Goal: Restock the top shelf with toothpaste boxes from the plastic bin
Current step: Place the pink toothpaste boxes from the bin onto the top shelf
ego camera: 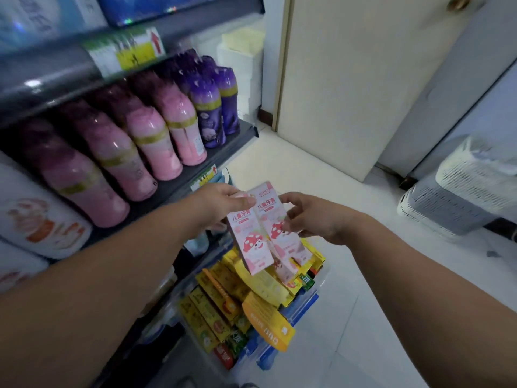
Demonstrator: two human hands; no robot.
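Pink toothpaste boxes (249,236) held over plastic bin (317,287).
Boxes are pinched at their 12 o'clock ends by left hand (223,203) and right hand (310,217).

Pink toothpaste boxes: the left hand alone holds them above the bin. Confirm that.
Wrong on one point: the head view shows both hands holding the pink toothpaste boxes, left hand at their top, right hand on the right side, above the bin.

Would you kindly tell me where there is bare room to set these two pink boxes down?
Bare floor tiles lie between the plastic bin and the white baskets, and ahead toward the door. Crowded: the bin is heaped with yellow boxes, the bottle shelf packed full.
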